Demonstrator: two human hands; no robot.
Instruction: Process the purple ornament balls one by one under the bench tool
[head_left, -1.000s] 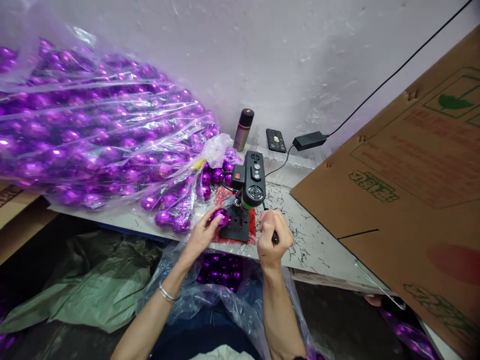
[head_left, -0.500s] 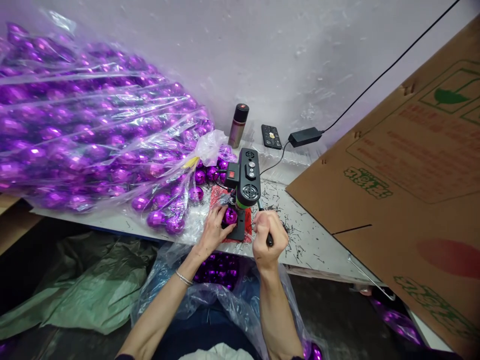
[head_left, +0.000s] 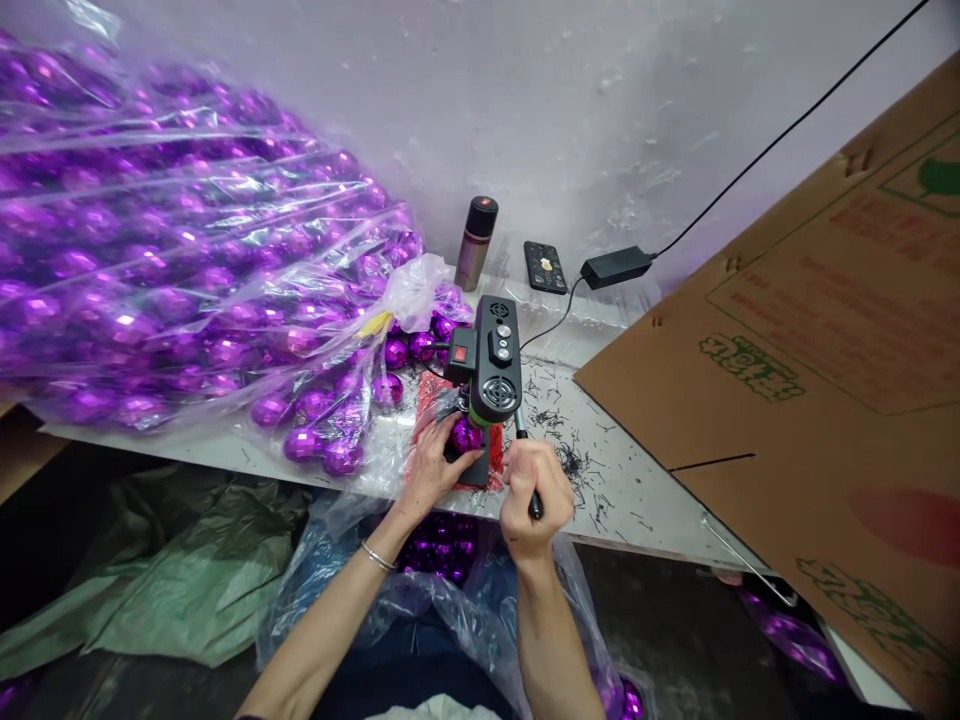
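Observation:
A small black bench press, like a mini drill press [head_left: 499, 345], stands on the table with its base over a red sheet [head_left: 496, 455]. Under its head sits a shiny purple faceted ball [head_left: 466, 436], held from the left by the fingers and thumb of my left hand [head_left: 435, 462]. The tip of the press meets the top of the ball, though the exact contact is hidden by the head. My right hand [head_left: 537, 490] is wrapped in a fist around the press's lever handle [head_left: 535, 506], to the right of the base.
A big clear bag of purple balls [head_left: 187, 260] spills onto the table's left. Behind the press are a bottle [head_left: 476, 245], a phone [head_left: 545, 267] and a power adapter [head_left: 616, 267]. Black shavings [head_left: 574, 460] lie right of it, beside a large carton [head_left: 787, 400]. More balls [head_left: 439, 547] sit in a lap bag.
My right hand has drawn the lever slightly down and toward me, and the press head sits a little lower over the ball. My left hand keeps its hold. The view has shifted slightly.

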